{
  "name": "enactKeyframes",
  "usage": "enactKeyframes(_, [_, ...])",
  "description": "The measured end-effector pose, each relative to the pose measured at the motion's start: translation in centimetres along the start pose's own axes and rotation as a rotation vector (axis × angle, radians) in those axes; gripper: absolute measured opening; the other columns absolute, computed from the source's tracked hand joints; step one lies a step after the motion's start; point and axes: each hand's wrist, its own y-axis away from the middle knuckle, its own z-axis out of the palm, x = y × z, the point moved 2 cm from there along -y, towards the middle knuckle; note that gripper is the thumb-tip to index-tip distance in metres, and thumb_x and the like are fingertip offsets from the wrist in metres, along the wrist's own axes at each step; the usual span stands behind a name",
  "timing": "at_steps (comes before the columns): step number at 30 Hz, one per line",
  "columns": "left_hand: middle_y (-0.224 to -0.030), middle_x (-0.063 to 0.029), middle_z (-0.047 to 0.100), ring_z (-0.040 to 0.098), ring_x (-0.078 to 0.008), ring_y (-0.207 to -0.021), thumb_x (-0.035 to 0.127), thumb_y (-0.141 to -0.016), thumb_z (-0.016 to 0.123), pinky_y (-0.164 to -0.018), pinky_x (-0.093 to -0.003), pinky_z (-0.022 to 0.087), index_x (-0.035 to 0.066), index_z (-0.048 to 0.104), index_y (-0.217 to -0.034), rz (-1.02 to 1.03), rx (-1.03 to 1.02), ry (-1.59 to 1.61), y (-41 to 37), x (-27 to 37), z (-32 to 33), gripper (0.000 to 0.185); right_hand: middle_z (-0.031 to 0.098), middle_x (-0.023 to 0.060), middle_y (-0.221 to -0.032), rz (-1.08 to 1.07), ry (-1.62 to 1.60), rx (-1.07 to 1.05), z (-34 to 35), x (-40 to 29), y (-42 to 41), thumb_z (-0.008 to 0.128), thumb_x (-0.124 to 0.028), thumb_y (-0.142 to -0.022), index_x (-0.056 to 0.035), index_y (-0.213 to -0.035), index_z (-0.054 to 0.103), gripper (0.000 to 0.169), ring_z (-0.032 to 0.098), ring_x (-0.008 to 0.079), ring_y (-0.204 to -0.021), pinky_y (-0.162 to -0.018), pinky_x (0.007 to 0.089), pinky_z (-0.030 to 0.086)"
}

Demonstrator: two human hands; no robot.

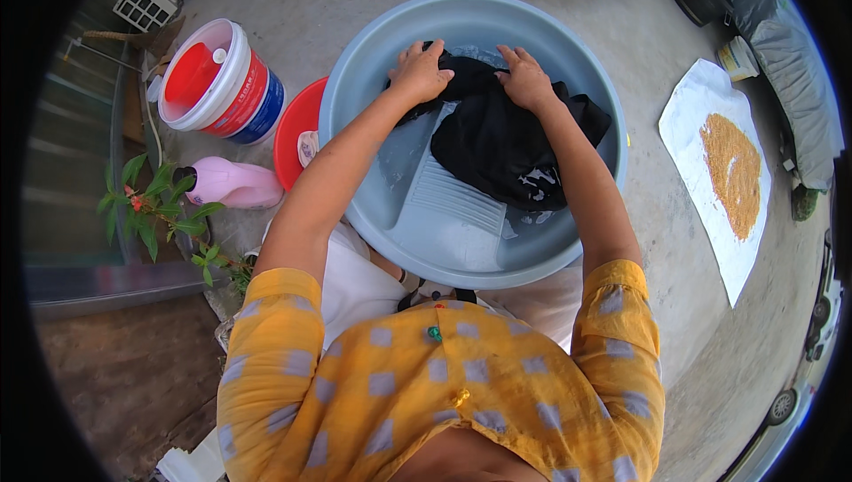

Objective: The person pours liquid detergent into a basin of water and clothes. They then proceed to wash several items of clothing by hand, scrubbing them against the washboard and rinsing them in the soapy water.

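A black wet garment [496,139] lies bunched in a round blue-grey plastic washtub [373,42]. White suds show on its folds and in the shallow water around it. Part of the tub's ribbed built-in washboard [459,196] is covered by the cloth; the lower ribs are bare. My left hand [421,74] rests over the cloth's upper left part, fingers spread. On the upper right part lies my right hand [526,80], its fingers apart and thumb pointing toward the left hand. Neither hand shows a closed grip, though some fingertips are hard to make out against the black.
Left of the tub are a red basin [293,129], a white bucket [243,92] with a red dipper [190,76] inside, a pink jug [236,182] and a leafy plant [160,209]. Grain [732,176] lies on a white sheet [692,116] at right. Parked cars stand beyond.
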Motion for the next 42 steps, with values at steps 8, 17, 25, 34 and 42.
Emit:
enactKeyframes(8, [-0.147,-0.0110,0.023,0.027,-0.0369,-0.131,0.041,-0.090,0.048,-0.097,-0.0632,0.027,0.030,0.030,-0.138,-0.002,-0.211,-0.187,-2.4,-1.5,7.3,0.053,0.031,0.0075,-0.143,-0.022,0.090,-0.337,6.8,2.7,-1.4,0.048,-0.016,-0.086,-0.0288,-0.138,0.033,0.057,0.031,0.0312,-0.131,-0.099,0.0606,0.030])
enactKeyframes(17, [-0.123,-0.0149,0.046,0.044,-0.0390,-0.114,0.041,-0.088,0.050,-0.089,-0.0587,0.038,0.024,0.053,-0.123,0.023,-0.113,-0.106,-3.8,-1.7,8.7,0.039,0.056,0.0153,-0.113,0.172,0.098,-0.178,7.9,4.3,-3.0,0.040,-0.020,-0.089,-0.0251,-0.121,0.055,0.035,0.056,0.0361,-0.105,-0.088,0.0452,0.045])
enactKeyframes(25, [-0.121,-0.0185,0.049,0.046,-0.0378,-0.113,0.038,-0.084,0.058,-0.091,-0.0520,0.039,0.013,0.058,-0.112,0.207,0.079,-0.016,0.4,0.4,4.3,0.038,0.062,0.0179,-0.096,-0.157,-0.483,-0.030,-1.0,3.2,2.8,0.061,-0.015,-0.080,-0.0089,-0.105,0.063,0.026,0.059,0.0339,-0.091,-0.083,0.0391,0.046])
enactKeyframes(34, [-0.111,-0.0202,0.058,0.054,-0.0339,-0.107,0.009,-0.072,0.058,-0.091,-0.0365,0.042,0.003,0.046,-0.124,0.293,-0.073,0.066,8.1,3.9,3.4,0.054,0.050,0.0135,-0.125,-0.214,0.015,-0.170,-3.1,1.6,12.8,0.068,-0.023,-0.076,-0.0105,-0.123,0.052,0.051,0.049,0.0292,-0.115,-0.093,0.0369,0.042])
enactKeyframes(42, [-0.097,-0.0104,0.058,0.056,-0.0160,-0.089,-0.009,-0.072,0.040,-0.080,-0.0258,0.048,-0.002,0.058,-0.105,0.060,-0.226,1.200,9.2,3.7,-6.4,0.039,0.057,0.0161,-0.113,-0.158,-0.219,-0.245,-5.0,1.9,17.8,0.062,-0.030,-0.083,-0.0073,-0.116,0.056,0.040,0.057,0.0302,-0.102,-0.086,0.0346,0.045])
